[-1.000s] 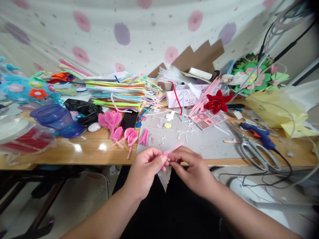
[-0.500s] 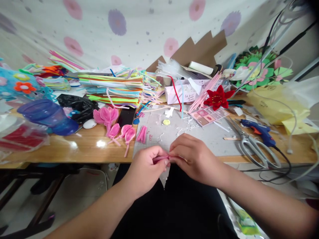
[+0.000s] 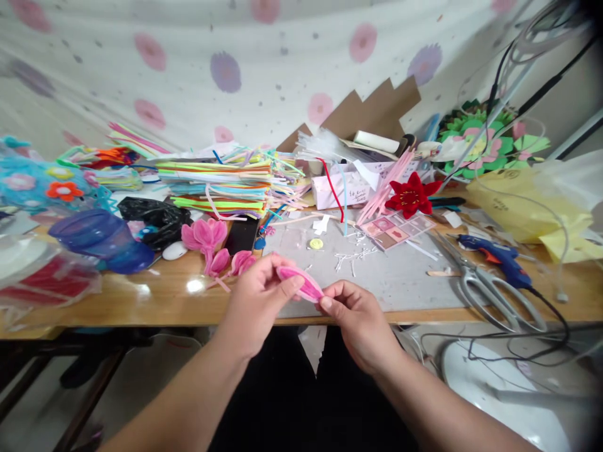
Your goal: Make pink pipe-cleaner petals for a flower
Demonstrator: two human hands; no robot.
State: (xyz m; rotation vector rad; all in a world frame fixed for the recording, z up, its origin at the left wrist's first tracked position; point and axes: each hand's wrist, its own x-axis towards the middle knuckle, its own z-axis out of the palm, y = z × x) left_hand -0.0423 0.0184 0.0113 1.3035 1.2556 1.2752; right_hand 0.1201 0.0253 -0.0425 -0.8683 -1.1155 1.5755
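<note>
A pink pipe-cleaner petal (image 3: 307,287), pointed at one end with a paler rim, is held over the front edge of the grey mat. Its upper left end is between the thumb and fingers of my left hand (image 3: 257,298). My right hand (image 3: 355,317) pinches the pointed lower right tip. Left of my hands lie a pink pipe-cleaner flower (image 3: 205,237) and smaller pink blossoms (image 3: 242,261), partly covered by my left hand.
Bundled pipe cleaners (image 3: 217,182) are piled behind. Silver scissors (image 3: 490,292) and a blue glue gun (image 3: 499,256) lie at the right, by a trailing cable. A red flower (image 3: 413,196) rests near an eyeshadow palette (image 3: 398,231). White stamen-like bits (image 3: 353,256) lie on the grey mat (image 3: 400,282).
Both hands have risen over the mat's edge and turned the pink piece, so its petal face now shows. My right hand has rotated to pinch the tip. The view has shifted slightly.
</note>
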